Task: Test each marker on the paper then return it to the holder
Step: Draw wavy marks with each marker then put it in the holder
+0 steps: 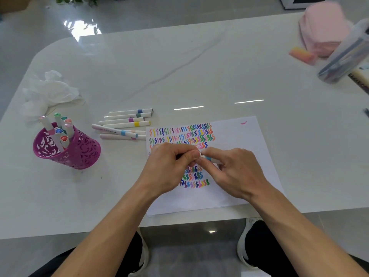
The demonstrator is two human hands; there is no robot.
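Note:
A white sheet of paper [235, 140] covered in rows of coloured squiggles lies on the table in front of me. Above its middle, both hands hold one white marker with a light-blue band [208, 158]. My left hand [169, 166] pinches its left end, where the cap is, and my right hand [237, 170] grips the barrel. A purple perforated holder [79, 154] stands at the left with several markers upright in it. Several more white markers [127, 124] lie flat between the holder and the paper.
Crumpled white tissue [50, 90] lies behind the holder. At the far right are a pink cloth [323, 29], an orange-pink eraser [302, 54] and a clear pen case [345, 56]. The table's front edge runs just below the paper.

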